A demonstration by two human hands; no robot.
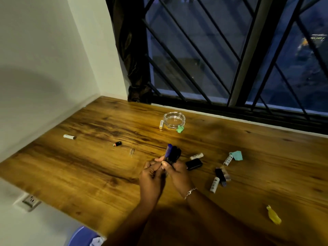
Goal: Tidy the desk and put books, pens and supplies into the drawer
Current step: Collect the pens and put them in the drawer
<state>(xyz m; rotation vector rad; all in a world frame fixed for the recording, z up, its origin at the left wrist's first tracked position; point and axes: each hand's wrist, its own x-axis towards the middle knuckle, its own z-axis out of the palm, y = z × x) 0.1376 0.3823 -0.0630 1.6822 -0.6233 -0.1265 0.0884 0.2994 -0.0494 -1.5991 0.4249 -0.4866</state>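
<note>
1. A bundle of markers (171, 154), one blue and the rest black, is held tilted above the table (88, 166), near its middle.
2. The grip of the right hand (177, 173) is closed round the bundle's lower part, with the thumb laid across the front. A silver bracelet (190, 191) is worn at that wrist.
3. The grip of the left hand (150, 176) is likewise closed, with thumb and curled fingers pinching the bundle's lower end from the left.
4. Lettering on the markers cannot be made out.
5. Just right of the hands, a black case (194, 164) and a white printed tube (196, 156) are found lying close together. The print is too blurred to read.
6. Further right, a second white tube (228, 160) is noted against a teal paper scrap (237, 155). A third white tube (214, 184) lies beside a black stick (220, 174) and a clear wrapper (226, 172). Their markings are illegible.
7. Left of the hands, a small clear piece (131, 151) and a black-and-red item (117, 144) are recorded. A white cylinder (69, 137) lies well apart, near the wall.
8. Toward the window, a glass ashtray (174, 119) stands with a yellow-tipped battery (161, 124) just beside it on its left and a green scrap (180, 129) at its front. The battery's lettering is unreadable.
9. A crumpled yellow piece (273, 214) lies at the table's near right.
10. A wall socket (31, 200) is seen below the table's left edge, and a dark curtain (131, 50) hangs at the barred window (230, 50).
</note>
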